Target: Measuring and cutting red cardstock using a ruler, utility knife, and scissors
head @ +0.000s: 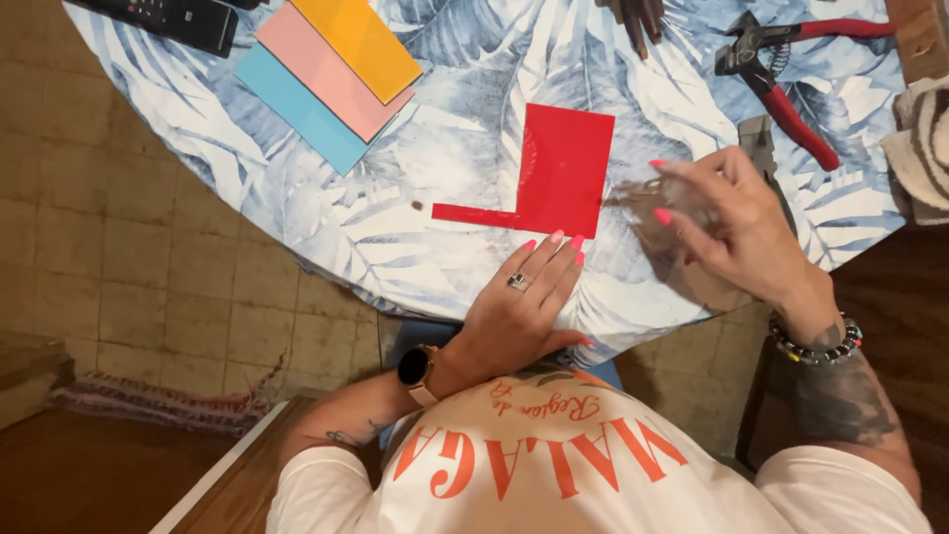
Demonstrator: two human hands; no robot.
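Observation:
A red rectangular sheet (566,168) lies flat on the leaf-patterned round table (455,129), with a narrow red strip (473,214) sticking out left from its lower corner. My left hand (519,307) rests flat on the table, fingers straight and together, and its fingertips touch the sheet's near edge. My right hand (736,222) hovers just right of the sheet, blurred by motion, with its fingers curled around something greyish and unclear.
Orange, pink and blue sheets (326,74) lie fanned at the far left beside a black remote (173,18). Red-handled pliers (786,84) and a grey tool (759,138) lie far right, near a folded cloth (919,148). The table edge curves close to my body.

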